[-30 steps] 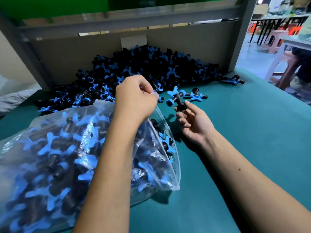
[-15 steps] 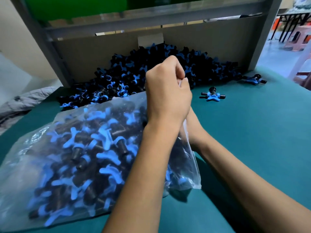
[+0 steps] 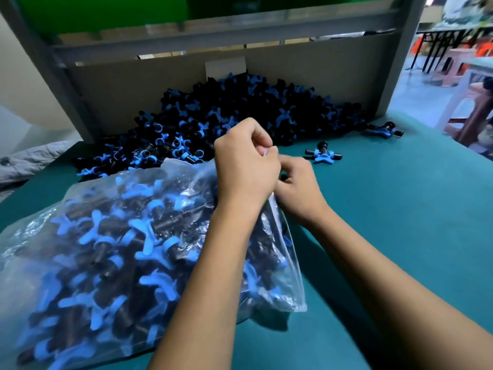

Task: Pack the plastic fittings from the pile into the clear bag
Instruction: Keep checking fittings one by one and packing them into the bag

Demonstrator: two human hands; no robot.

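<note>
Nearest the camera, two bare forearms reach forward over a green bench [image 3: 400, 209]. Under the left forearm lies a clear bag [image 3: 80, 249], bulging with black and blue plastic fittings and resting on its side on the bench, its open edge running along the right side toward the hands. The left hand [image 3: 244, 166] is curled, its fingers and thumb pinching the top of the bag's open edge and lifting that corner off the bench. The right hand [image 3: 300, 188] sits just beside it, touching it, fingers curled in at the same edge of the bag; whether they grip the plastic or a fitting cannot be told, since the left hand and blur hide the fingertips.

Just beyond the hands, a single fitting [image 3: 323, 154] lies alone on the bench. Farther right, near a grey upright post [image 3: 400, 54], lies another loose fitting [image 3: 385, 129]. Behind the hands, the pile of fittings [image 3: 240, 113] is heaped against a brown cardboard back panel [image 3: 133, 92]. At the far right, blurred pink stools [image 3: 453, 65] stand on the floor.
</note>
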